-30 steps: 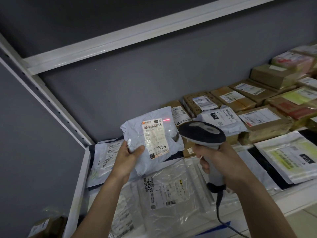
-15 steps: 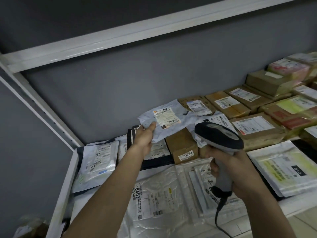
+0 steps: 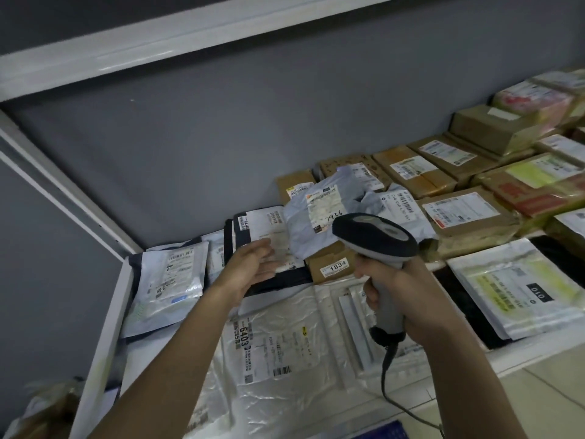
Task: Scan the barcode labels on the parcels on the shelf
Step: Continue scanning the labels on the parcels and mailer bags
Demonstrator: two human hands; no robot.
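Observation:
My right hand (image 3: 408, 296) grips a grey and black barcode scanner (image 3: 376, 239) by its handle, the head pointing left and up over the shelf. The light blue-grey poly parcel (image 3: 329, 217) with a white label marked 7936 lies on top of a small brown box labelled 1834 (image 3: 332, 266). My left hand (image 3: 253, 267) hovers just left of that parcel, fingers apart and holding nothing, above a dark bag with a white label (image 3: 262, 226). A clear wrinkled bag marked 6403 (image 3: 275, 340) lies nearer on the shelf.
A white shelf frame (image 3: 104, 321) bounds the left side, with a grey back wall (image 3: 221, 137). Brown cardboard boxes (image 3: 465, 217) fill the back right. A silver bag marked 010 (image 3: 519, 283) lies at right, another silver bag (image 3: 171, 274) at left. The scanner cable (image 3: 392, 384) hangs down.
My left hand carried the blue-grey parcel away from the scanner, laid it on the small box at the back and let go. The hand is now pulling back, open.

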